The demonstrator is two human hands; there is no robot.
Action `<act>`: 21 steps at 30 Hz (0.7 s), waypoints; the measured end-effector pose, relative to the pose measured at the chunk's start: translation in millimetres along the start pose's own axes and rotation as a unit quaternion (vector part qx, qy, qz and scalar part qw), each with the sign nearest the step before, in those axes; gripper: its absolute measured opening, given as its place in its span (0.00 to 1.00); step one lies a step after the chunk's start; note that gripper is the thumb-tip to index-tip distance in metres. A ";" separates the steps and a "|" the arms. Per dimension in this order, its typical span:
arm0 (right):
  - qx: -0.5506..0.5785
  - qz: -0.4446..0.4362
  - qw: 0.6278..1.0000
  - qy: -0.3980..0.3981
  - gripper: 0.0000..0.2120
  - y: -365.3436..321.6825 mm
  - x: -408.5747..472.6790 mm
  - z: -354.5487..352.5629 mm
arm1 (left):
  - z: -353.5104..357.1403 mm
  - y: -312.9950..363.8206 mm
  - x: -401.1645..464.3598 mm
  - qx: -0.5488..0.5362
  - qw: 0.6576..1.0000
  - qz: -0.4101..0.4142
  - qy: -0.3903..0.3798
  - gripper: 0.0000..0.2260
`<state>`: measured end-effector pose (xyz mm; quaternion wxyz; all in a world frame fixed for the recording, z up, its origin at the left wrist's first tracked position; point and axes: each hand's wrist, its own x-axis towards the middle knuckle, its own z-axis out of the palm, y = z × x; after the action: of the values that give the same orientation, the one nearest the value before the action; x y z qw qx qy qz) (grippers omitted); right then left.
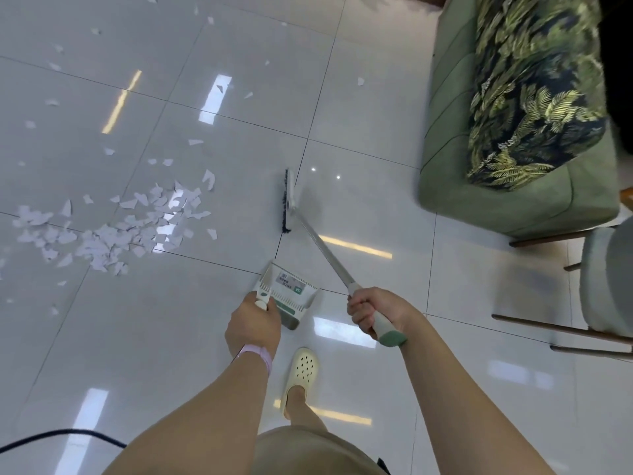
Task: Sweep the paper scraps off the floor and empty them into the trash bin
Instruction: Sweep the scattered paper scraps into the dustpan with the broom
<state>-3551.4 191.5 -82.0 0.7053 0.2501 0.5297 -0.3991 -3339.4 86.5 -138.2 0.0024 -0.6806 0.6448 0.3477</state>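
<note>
Left hand (255,322) wrapped round dustpan (287,296) handle; right hand (371,311) gripping broom (310,228) handle near its green end. Broom head on tile, right of main paper scraps (116,231) pile. Strays farther out. Green sofa (452,132) far right.

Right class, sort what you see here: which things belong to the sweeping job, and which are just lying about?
Part of the job:
broom, gripped by the right hand
dustpan, its handle held by the left hand
paper scraps, piled and scattered on the floor

Just lying about:
green sofa with leaf-print cushion
chair
black cable
</note>
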 end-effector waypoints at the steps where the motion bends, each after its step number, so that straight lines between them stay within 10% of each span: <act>1: 0.009 -0.005 1.000 0.014 0.10 6.8 -2.6 -8.3 | 0.9 -1.8 -0.7 0.000 1.000 0.000 -0.001 0.09; 14: 0.065 0.015 0.997 0.044 0.12 71.6 -48.1 -50.9 | -45.8 -56.4 -17.3 -0.110 0.992 -0.064 0.021 0.15; 21: 0.140 0.053 0.987 -0.061 0.24 84.2 -44.6 19.2 | -121.1 -127.0 -9.3 -0.310 0.909 -0.240 0.145 0.21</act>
<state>-3476.6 236.7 -39.7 0.7144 0.3498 0.4106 -0.4458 -3170.1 61.3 -98.4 -0.2190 -0.8243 0.3155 0.4160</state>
